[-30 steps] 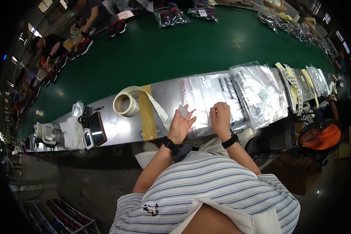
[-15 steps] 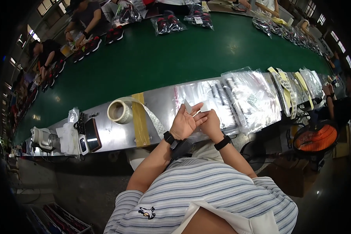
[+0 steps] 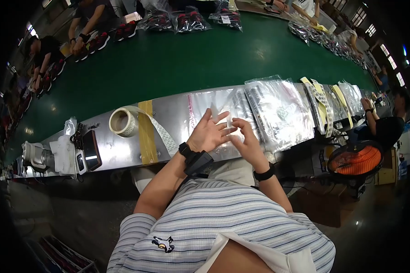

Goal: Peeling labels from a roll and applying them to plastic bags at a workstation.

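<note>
Steel ledge before me carried a tape roll; my left hand, fingers spread, and right hand pinched a clear bag.

Bright overhead light glares off the steel shelf – fisheye bends edges, corners fall black, far rim soft

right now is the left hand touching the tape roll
Apart. The head view shows the left hand over the clear plastic bags, with bare metal shelf between it and the tape roll.
</note>
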A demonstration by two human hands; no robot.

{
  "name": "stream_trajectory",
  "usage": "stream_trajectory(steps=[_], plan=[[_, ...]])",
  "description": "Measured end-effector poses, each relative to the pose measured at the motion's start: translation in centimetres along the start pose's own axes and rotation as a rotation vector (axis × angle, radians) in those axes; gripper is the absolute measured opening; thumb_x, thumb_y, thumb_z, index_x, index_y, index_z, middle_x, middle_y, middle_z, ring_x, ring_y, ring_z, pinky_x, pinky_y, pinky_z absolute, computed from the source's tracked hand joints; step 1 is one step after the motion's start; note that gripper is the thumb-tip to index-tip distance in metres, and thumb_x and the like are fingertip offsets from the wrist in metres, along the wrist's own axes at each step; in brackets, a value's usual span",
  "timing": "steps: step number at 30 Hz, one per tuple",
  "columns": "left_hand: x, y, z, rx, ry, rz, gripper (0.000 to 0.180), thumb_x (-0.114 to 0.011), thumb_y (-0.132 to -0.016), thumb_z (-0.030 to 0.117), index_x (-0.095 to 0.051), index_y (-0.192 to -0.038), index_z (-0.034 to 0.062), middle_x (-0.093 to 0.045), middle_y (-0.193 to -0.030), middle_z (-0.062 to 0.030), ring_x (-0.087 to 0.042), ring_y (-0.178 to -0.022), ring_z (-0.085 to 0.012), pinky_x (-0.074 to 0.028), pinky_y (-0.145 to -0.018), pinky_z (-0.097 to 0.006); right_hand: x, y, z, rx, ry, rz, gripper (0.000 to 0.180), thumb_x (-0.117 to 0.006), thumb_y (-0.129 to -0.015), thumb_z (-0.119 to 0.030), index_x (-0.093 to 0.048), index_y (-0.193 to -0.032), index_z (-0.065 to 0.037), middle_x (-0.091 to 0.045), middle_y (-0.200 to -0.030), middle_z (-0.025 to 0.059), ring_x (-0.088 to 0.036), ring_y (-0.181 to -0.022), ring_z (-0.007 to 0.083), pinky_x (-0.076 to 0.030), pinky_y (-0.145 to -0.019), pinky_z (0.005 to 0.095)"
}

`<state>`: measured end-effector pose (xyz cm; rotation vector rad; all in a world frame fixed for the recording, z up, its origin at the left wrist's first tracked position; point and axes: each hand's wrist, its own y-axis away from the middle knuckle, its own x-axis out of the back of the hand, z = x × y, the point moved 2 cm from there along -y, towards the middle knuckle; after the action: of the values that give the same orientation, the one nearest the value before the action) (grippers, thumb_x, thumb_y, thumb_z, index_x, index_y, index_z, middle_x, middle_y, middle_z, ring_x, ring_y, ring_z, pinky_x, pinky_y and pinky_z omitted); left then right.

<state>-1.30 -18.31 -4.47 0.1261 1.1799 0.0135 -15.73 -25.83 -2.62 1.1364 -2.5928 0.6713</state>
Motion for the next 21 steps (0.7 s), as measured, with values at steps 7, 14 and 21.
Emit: stream_trajectory(steps=[7, 14, 21], plan=[[-1.9, 5.2, 1.5, -0.064, 0.168, -0.193, 0.079, -0.039, -0.089, 0.060, -0.028, -0.139, 0.0001, -0.030, -0.141, -0.0282, -0.029, -0.132, -0.0425, -0.029, -0.105, -0.055, 1.1, 0.7, 0.2, 0.027, 0.378, 0.158, 0.017, -0.063, -0.082, -0.010, -0.064, -0.097, -0.003, -0.065, -0.091, 0.0137, -0.063, -0.081, 0.0283, -0.049, -0.072, 0.0333], [5.7, 8.4, 0.6, -0.218, -0.074, 0.295, 0.067, -0.033, -0.096, 0.051, -0.025, -0.139, 0.0005, -0.030, -0.142, -0.0245, -0.031, -0.132, -0.0336, -0.034, -0.104, -0.047, 20.8, 4.9, 11.1, -0.541, -0.065, 1.021, 0.015, -0.056, -0.085, -0.014, -0.057, -0.086, 0.001, -0.061, -0.081, 0.0075, -0.057, -0.074, 0.0175, -0.045, -0.070, 0.0292], [4.9, 8.6, 0.5, -0.242, -0.229, 0.299, 0.056, -0.036, -0.096, 0.049, -0.032, -0.132, 0.0063, -0.039, -0.135, -0.0178, -0.039, -0.126, -0.0284, -0.036, -0.101, -0.041, 5.4, 1.1, 0.3, 0.008, 0.617, 0.655, 0.019, -0.064, -0.078, -0.007, -0.054, -0.093, -0.001, -0.052, -0.108, 0.0181, -0.046, -0.108, 0.0339, -0.036, -0.092, 0.0418]])
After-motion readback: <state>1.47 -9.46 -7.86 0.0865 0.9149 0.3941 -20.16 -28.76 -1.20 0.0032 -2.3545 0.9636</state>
